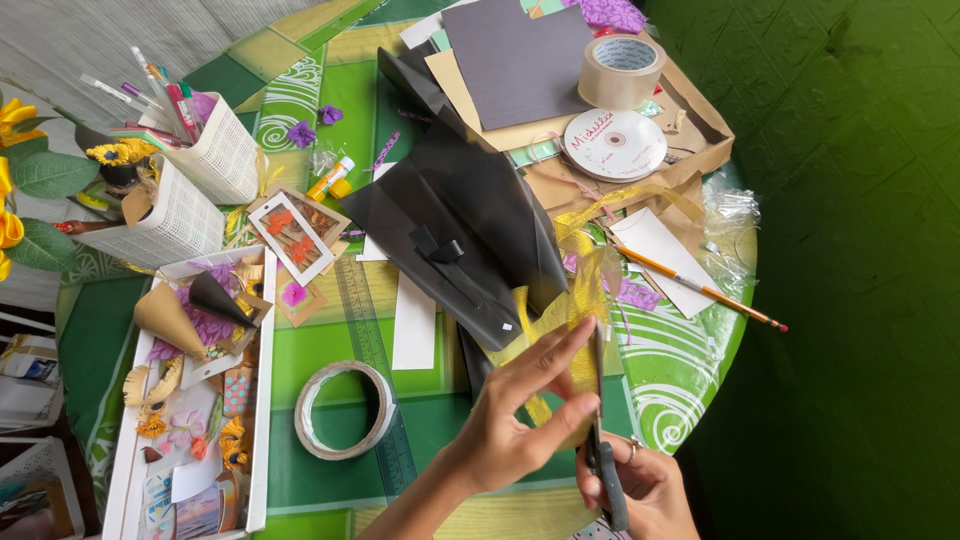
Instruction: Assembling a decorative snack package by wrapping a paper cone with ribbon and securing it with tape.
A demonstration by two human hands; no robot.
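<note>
My left hand (520, 410) pinches a strip of sheer yellow-gold ribbon (578, 300) near the table's front edge. My right hand (645, 490) grips dark-handled scissors (603, 455), whose blades point up along the ribbon beside my left fingers. The ribbon trails upward over a folded black paper sheet (455, 215) in the middle of the table. Whether the blades are cutting into the ribbon I cannot tell.
A tape ring (345, 410) and a clear ruler (375, 370) lie left of my hands. A white tray (262, 400) of paper flowers and cones sits at the left. Pen baskets (225, 150), a glue stick (330, 178), a pencil (700, 288), a disc (614, 143), brown tape roll (620, 70) lie beyond.
</note>
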